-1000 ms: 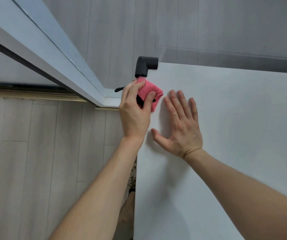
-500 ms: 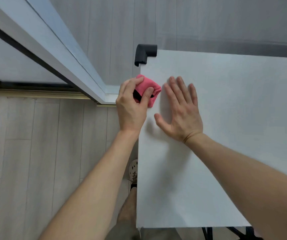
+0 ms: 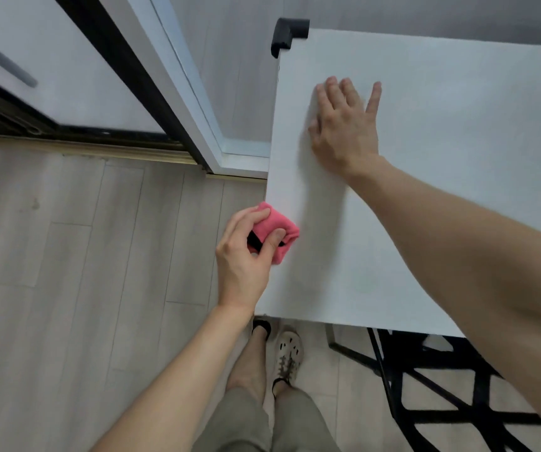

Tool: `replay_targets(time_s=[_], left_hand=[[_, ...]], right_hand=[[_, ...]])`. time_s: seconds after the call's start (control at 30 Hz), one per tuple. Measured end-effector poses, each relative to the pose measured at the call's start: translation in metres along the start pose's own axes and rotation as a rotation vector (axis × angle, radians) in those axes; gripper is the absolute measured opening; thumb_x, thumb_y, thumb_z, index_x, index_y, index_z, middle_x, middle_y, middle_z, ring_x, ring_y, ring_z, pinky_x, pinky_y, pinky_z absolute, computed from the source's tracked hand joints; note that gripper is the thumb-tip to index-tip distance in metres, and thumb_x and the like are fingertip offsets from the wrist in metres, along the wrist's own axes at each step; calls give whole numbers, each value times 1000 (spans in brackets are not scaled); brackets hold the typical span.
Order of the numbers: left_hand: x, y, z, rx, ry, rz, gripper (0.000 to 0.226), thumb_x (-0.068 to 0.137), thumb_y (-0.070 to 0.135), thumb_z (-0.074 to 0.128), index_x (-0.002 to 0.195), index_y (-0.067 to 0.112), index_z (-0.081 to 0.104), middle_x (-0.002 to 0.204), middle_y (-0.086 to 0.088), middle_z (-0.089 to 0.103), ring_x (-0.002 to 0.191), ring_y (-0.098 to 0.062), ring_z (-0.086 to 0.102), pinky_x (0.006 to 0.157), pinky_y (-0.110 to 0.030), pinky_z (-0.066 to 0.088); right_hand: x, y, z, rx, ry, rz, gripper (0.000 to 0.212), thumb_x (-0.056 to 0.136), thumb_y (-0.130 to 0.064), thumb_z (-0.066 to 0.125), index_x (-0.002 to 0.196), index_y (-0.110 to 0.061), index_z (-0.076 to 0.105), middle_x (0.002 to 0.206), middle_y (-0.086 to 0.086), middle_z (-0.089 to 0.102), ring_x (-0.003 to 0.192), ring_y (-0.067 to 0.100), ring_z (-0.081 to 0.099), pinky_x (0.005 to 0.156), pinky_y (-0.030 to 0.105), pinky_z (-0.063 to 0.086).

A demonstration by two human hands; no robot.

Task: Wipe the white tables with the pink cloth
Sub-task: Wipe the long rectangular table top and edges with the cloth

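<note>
A white table fills the right of the view, seen from above. My left hand grips a folded pink cloth against the table's left edge, about two thirds of the way toward the near corner. My right hand lies flat on the tabletop farther back, fingers straight and pointing away from me. A black protector caps the far left corner.
A white door frame with a black strip runs diagonally at the left, close to the table's far edge. Pale wood floor spreads to the left. My legs and shoes stand at the near corner. A black frame sits under the table.
My left hand has slid the pink cloth along the left edge from near the far black corner toward me. My right hand stayed flat on the top, and the view shifted back.
</note>
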State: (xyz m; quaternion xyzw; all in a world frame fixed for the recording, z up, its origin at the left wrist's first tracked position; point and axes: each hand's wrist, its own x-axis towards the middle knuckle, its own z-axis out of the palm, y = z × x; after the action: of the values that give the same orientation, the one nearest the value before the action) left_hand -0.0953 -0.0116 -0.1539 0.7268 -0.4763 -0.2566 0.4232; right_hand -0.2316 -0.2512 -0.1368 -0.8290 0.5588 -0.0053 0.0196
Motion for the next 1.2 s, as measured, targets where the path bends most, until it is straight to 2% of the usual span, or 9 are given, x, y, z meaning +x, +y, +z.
replay_targets(time_s=[0.07, 0.17, 0.3, 0.37, 0.47, 0.73, 0.87, 1.03, 1.2], left_hand=[[-28, -2, -7, 0, 5, -28, 33, 93, 22, 85, 125, 17, 75, 135, 8, 69, 127, -10, 64, 106, -36, 54], [-38, 6, -6, 5, 33, -24, 31, 92, 21, 85, 121, 17, 75, 132, 9, 71, 125, -9, 65, 107, -34, 53], [44, 21, 18, -8, 66, -47, 28, 89, 32, 85, 114, 24, 74, 118, 10, 72, 107, -6, 64, 98, -29, 53], [89, 25, 27, 30, 66, -48, 29, 88, 38, 85, 111, 26, 75, 112, 7, 73, 101, -8, 64, 92, -26, 53], [99, 16, 31, 45, 72, -13, 31, 88, 41, 84, 113, 25, 75, 113, 8, 73, 102, -8, 64, 89, -17, 49], [-111, -10, -26, 12, 5, -107, 36, 89, 29, 89, 122, 25, 74, 125, 12, 69, 116, -8, 66, 94, -30, 57], [-64, 5, -10, -12, 25, -97, 33, 90, 33, 87, 119, 26, 73, 122, 11, 69, 110, -8, 64, 92, -23, 54], [59, 17, 25, 41, 102, -96, 30, 87, 39, 86, 110, 26, 73, 112, 7, 71, 100, -7, 63, 91, -26, 53], [-32, 4, 1, 37, 37, -103, 31, 91, 38, 85, 116, 27, 72, 117, 12, 69, 103, -3, 63, 87, -12, 47]], right_hand=[[-25, -15, -10, 33, -6, -9, 56, 107, -28, 38, 157, -4, 45, 172, 15, 36, 164, 34, 22, 129, 75, 3], [-117, -40, -11, 226, 125, -3, 47, 108, -29, 43, 148, -8, 55, 166, 12, 45, 162, 32, 29, 131, 69, 9], [-214, -42, 20, 263, 101, -23, 54, 112, -32, 42, 163, -14, 45, 176, 9, 33, 167, 28, 21, 132, 64, 12], [-219, -35, 27, 244, 94, -35, 61, 112, -36, 39, 170, -19, 35, 180, 4, 23, 169, 23, 12, 134, 61, 8], [-213, -35, 34, 231, 131, -30, 64, 109, -36, 41, 171, -20, 33, 180, 3, 23, 169, 21, 11, 134, 59, 8], [-219, -43, 35, 214, 155, -13, 61, 111, -33, 36, 170, -14, 34, 179, 7, 25, 168, 26, 15, 133, 63, 12], [-219, -42, 37, 221, 142, -19, 63, 111, -33, 37, 170, -14, 33, 179, 8, 24, 168, 27, 14, 133, 63, 11], [-217, -41, 38, 226, 151, -12, 63, 110, -34, 38, 170, -16, 33, 179, 7, 25, 168, 26, 15, 134, 61, 9], [-220, -40, 43, 240, 133, -9, 64, 109, -33, 40, 170, -16, 33, 180, 6, 23, 168, 25, 13, 134, 61, 8]])
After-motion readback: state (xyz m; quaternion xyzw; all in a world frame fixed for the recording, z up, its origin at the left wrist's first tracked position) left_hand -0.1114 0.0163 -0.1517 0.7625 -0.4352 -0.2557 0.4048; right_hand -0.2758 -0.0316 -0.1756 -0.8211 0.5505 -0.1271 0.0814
